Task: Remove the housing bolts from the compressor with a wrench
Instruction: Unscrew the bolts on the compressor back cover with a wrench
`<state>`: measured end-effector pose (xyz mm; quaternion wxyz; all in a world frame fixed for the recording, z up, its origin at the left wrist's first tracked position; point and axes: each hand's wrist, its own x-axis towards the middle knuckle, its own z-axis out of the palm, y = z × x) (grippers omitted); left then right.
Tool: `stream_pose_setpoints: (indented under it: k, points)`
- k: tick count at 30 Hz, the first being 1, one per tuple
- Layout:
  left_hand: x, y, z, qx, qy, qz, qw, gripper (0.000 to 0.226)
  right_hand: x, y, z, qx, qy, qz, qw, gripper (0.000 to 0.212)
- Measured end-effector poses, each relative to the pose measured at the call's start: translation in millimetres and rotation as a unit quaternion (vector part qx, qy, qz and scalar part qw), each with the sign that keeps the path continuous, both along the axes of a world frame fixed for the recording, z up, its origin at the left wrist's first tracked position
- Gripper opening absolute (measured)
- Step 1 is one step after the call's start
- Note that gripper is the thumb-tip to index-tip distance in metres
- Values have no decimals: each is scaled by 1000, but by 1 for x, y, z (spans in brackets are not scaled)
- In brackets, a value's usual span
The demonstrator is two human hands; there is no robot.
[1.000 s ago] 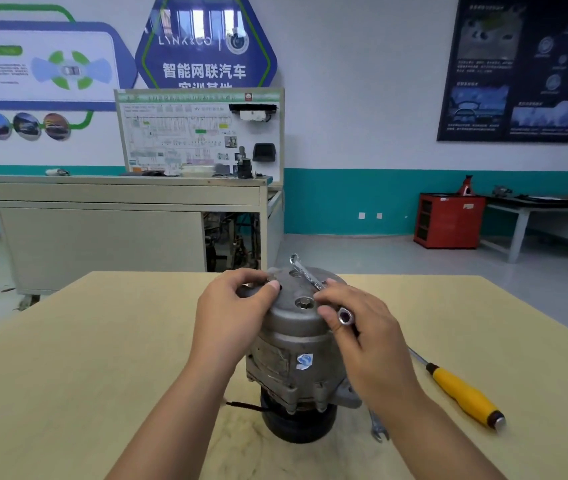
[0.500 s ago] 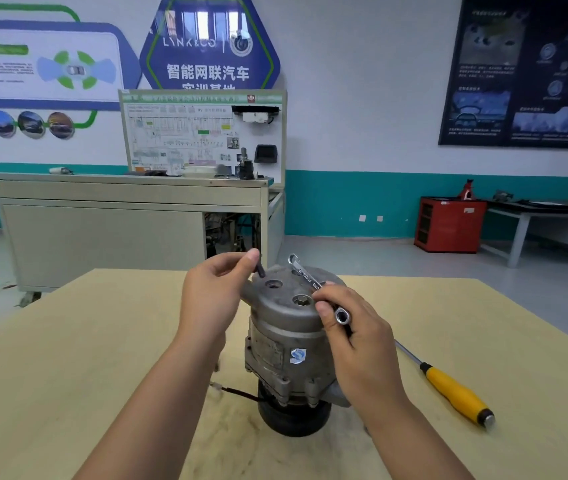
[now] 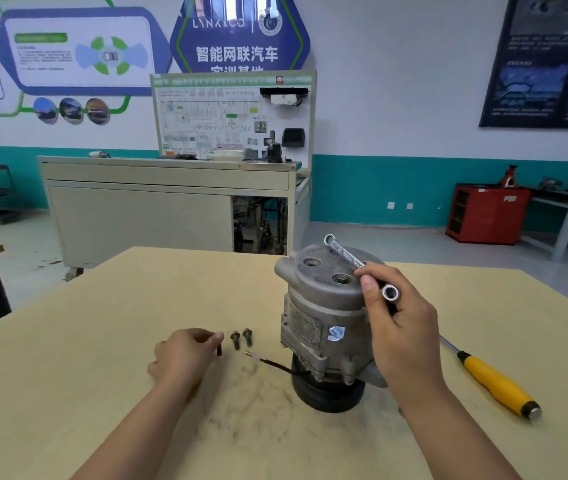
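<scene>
Grey metal compressor upright on the wooden table, right hand curled round a wrench slanting across the top cover, ring end at the far edge. Left of it, low over the table, left hand pinching a dark bolt between thumb and fingertips, just beside two loose bolts. Yellow-handled screwdriver lying flat to the right.

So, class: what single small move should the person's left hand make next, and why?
Probably the left hand should release the bolt it pinches, laying it beside the two bolts on the table. It is right next to them, and the right hand holds the wrench over the compressor, where another bolt head shows.
</scene>
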<state>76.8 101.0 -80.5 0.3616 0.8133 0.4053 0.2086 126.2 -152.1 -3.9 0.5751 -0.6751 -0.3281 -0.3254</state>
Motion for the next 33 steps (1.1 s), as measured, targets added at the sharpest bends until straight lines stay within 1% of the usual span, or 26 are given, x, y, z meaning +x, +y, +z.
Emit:
stream_pose_setpoints:
  k: [3,6,10,18,22,26,29,30,31,32,33]
  points:
    - [10,1,-3,42,59,4,997,30,1,-2,-1,11,9,4,1000,18]
    - [16,5,-7,59,88,10,994,31,2,-4,-3,11,14,2,1000,17]
    - [20,8,-11,74,92,18,993,33,1,-2,-2,17,14,-1,1000,16]
    - [20,9,-18,142,76,37,986,25,-1,1,-1,18,19,8,1000,16]
    - [15,4,-20,175,67,8,982,18,-3,-2,0,22,36,11,999,14]
    - [10,-5,-21,205,71,-48,975,16,-6,-2,2,27,46,20,998,15]
    - [7,-10,-19,212,87,-56,972,18,-8,-3,3,29,53,28,998,16]
    - [6,-12,-17,217,81,-51,972,22,-9,-3,3,27,57,30,998,18]
    - [6,-14,-14,224,49,-46,972,26,-9,-3,4,26,60,31,997,20]
    - [7,-16,-11,231,-21,-46,972,30,-9,-3,4,27,63,31,997,22]
    - [6,-20,-5,227,-121,-60,965,35,-10,-4,5,30,66,32,997,23]
